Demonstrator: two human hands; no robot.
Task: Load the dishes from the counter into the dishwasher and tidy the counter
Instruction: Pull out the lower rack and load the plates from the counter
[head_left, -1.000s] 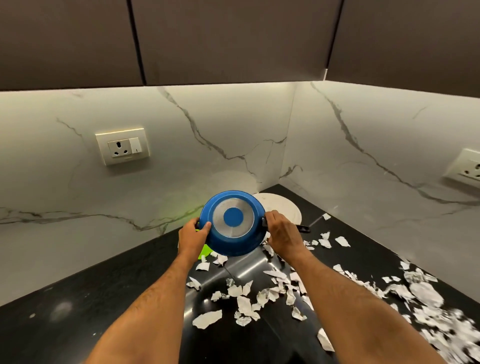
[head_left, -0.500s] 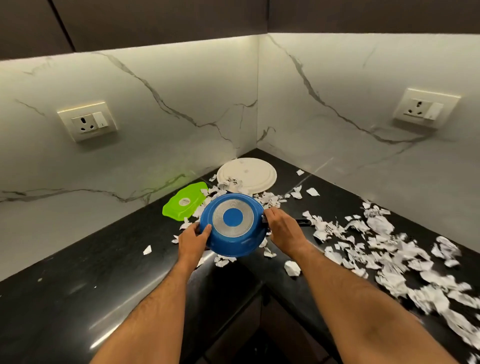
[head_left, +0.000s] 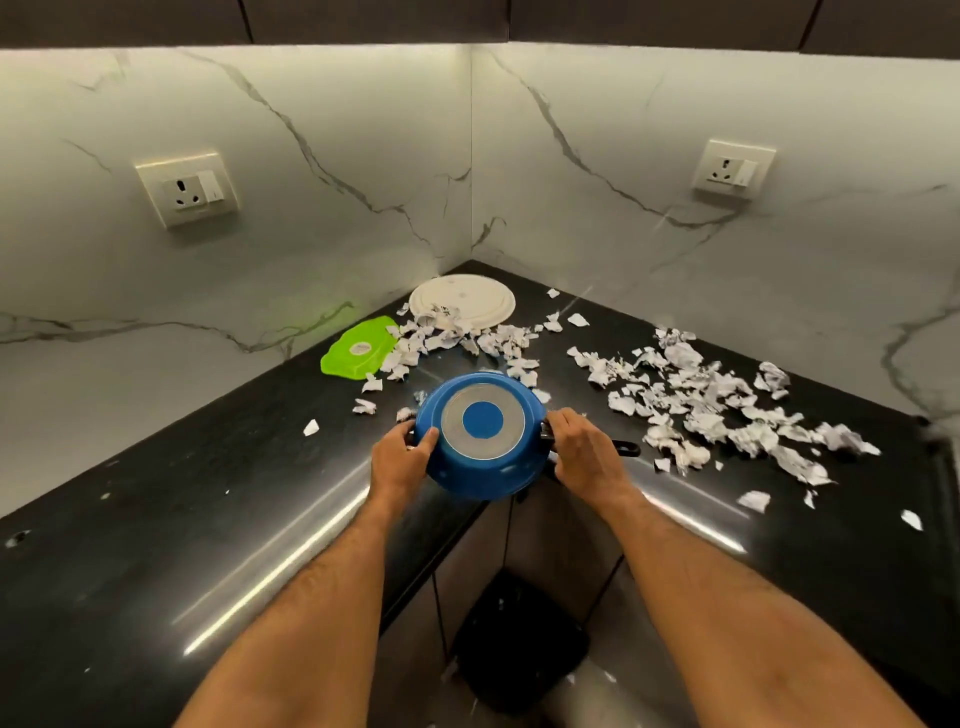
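You had the blue pan flipped bottom-up, held over the counter's inner corner edge, above the dark bin on the floor. Left hand was clasped on the pan's left rim, right hand wrapped around the black handle where it meets the pan. Versus a second before, the pan had come back toward you off the scrap pile; the green plate and white plate, partly hidden earlier, were now plain behind the pan. Judgement: you'd lifted it clear, maybe tipping scraps out; it was ready to go to the dishwasher, which wasn't in view. Two plates were not yet loaded. Torn paper scraps lay beyond the pan and well to its right, some lapping onto the white plate. The black counter wrapped both sides of the pan; marble walls behind it, a socket up left and another socket up right, dark cabinets above.
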